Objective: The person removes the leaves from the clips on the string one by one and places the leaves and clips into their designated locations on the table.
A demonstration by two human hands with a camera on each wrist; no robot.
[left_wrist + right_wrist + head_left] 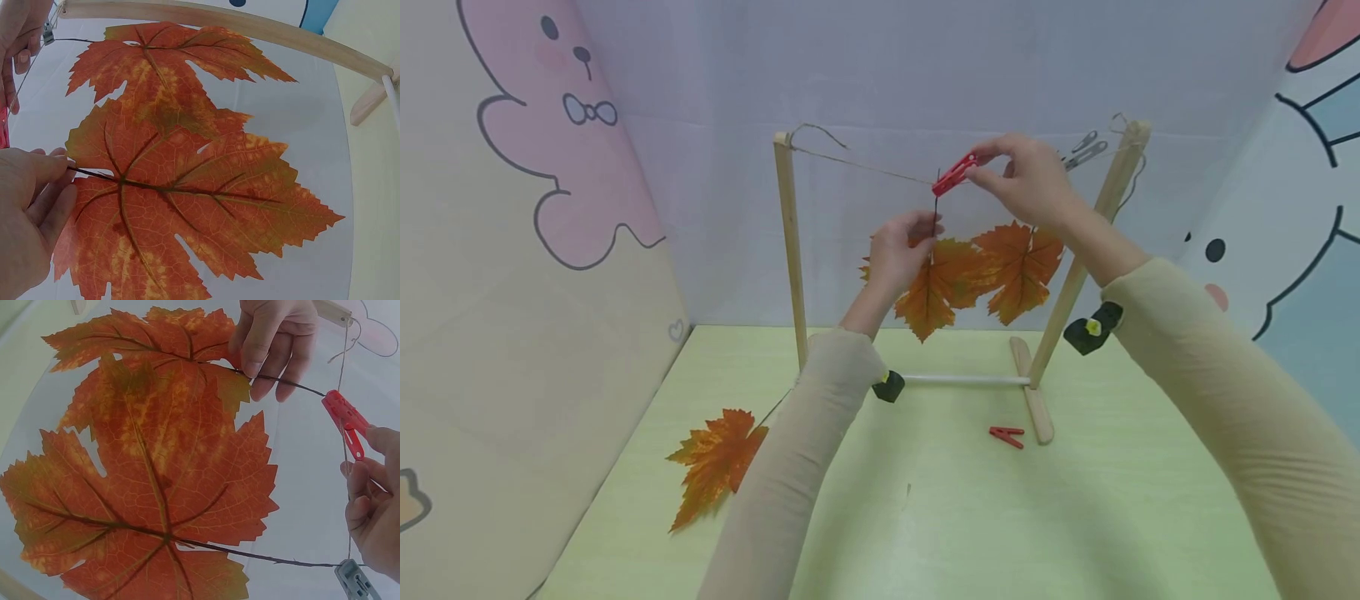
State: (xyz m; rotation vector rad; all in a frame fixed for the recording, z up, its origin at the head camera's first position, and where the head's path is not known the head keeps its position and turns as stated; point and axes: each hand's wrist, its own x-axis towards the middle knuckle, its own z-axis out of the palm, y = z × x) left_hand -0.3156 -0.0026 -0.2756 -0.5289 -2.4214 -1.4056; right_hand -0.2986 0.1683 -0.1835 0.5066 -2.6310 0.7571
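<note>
My left hand (898,254) pinches the dark stem of an orange maple leaf (187,187) between thumb and fingers, just below a string (865,165). The right hand (1030,179) pinches the handle end of a red clothespin (345,419). In the right wrist view, that clothespin's other end meets the stem's tip at the string; whether it bites on both I cannot tell. Beside it, a second maple leaf (156,512) hangs by its stem from a grey clothespin (357,580) on the string. The two leaves overlap.
The string runs between two wooden posts (790,242), joined low down by a white rod (962,380). Another red clothespin (1007,436) lies on the table (955,517) near the right wooden foot (1039,412). A third maple leaf (718,462) lies at the left, partly behind my sleeve.
</note>
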